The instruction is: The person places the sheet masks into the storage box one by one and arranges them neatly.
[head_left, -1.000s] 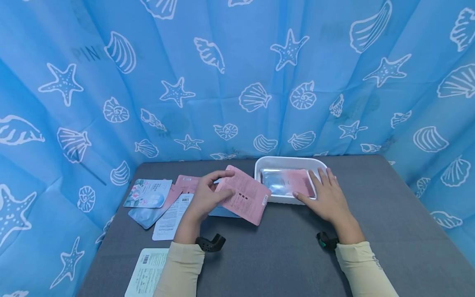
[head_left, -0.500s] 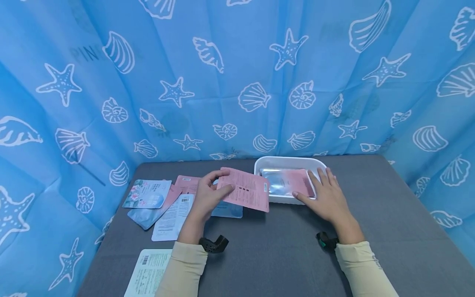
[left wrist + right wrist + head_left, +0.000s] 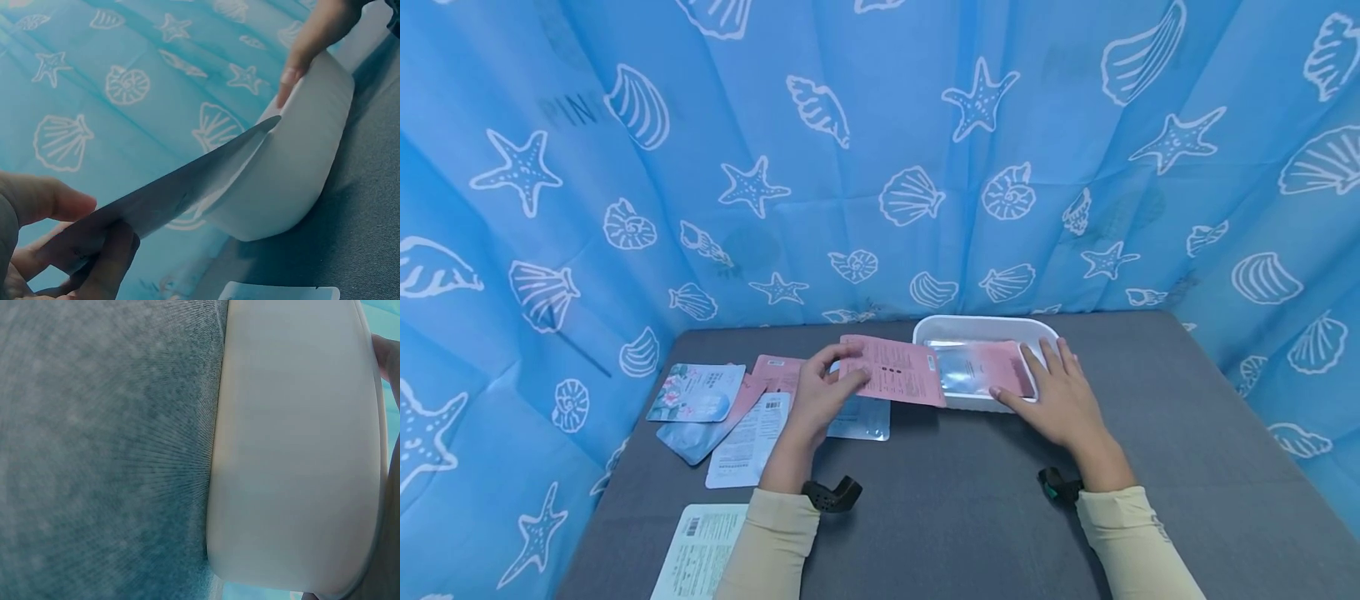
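Observation:
My left hand (image 3: 811, 398) pinches a pink sheet mask packet (image 3: 897, 373) by its left end, thumb on top and fingers beneath. The packet is raised off the table, its far end over the left front corner of a white plastic bin (image 3: 985, 320). Edge-on in the left wrist view, the same packet (image 3: 156, 197) reaches the bin's rim. Inside the bin lies a silver-and-pink packet (image 3: 973, 368); anything below it is hidden. On the bin's right side rests my right hand (image 3: 1063, 408), fingers extended over the rim and thumb at the front edge.
Under and beyond my left hand lies a blue packet (image 3: 863, 418). Further left, a floral packet (image 3: 700, 393), a white packet (image 3: 748, 442) and pink ones (image 3: 778, 369) overlap. A pale green packet (image 3: 700, 550) sits near my left sleeve. A blue shell-print curtain (image 3: 880, 167) hangs behind the table.
The pink packet has turned from steeply slanted to nearly level, its far end rising toward the bin. More of the blue packet shows below it. The right hand has stayed in place.

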`<action>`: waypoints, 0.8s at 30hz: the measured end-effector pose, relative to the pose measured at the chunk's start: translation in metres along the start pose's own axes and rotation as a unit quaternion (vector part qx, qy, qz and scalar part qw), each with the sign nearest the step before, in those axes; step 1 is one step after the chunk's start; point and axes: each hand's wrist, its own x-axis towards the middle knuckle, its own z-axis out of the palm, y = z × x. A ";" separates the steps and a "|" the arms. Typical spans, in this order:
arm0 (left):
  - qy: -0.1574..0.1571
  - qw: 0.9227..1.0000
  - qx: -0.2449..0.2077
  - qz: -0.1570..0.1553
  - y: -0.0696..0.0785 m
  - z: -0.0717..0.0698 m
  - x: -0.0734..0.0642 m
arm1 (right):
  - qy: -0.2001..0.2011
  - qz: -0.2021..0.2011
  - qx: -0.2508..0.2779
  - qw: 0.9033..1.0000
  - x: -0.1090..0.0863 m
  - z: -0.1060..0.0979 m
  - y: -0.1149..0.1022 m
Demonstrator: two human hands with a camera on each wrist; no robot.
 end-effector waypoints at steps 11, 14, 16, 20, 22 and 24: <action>0.006 0.999 -0.002 0.034 0.000 0.005 0.002 | -0.002 0.001 0.005 1.000 0.001 -0.002 -0.001; 0.002 0.999 0.015 0.048 -0.001 0.008 0.002 | 0.003 0.004 0.005 1.000 0.002 -0.003 -0.002; 0.003 0.998 0.026 0.050 -0.002 0.010 0.003 | 0.005 0.002 0.005 1.000 0.002 -0.003 -0.002; 0.012 0.998 0.040 0.047 -0.003 0.012 0.002 | 0.001 0.001 0.007 1.000 0.001 -0.002 -0.002; 0.016 0.998 0.041 0.047 -0.004 0.012 0.001 | -0.002 0.002 0.007 1.000 0.001 -0.002 -0.002; 0.016 0.998 0.040 0.051 -0.004 0.012 0.002 | -0.001 0.002 0.006 1.000 0.001 -0.002 -0.002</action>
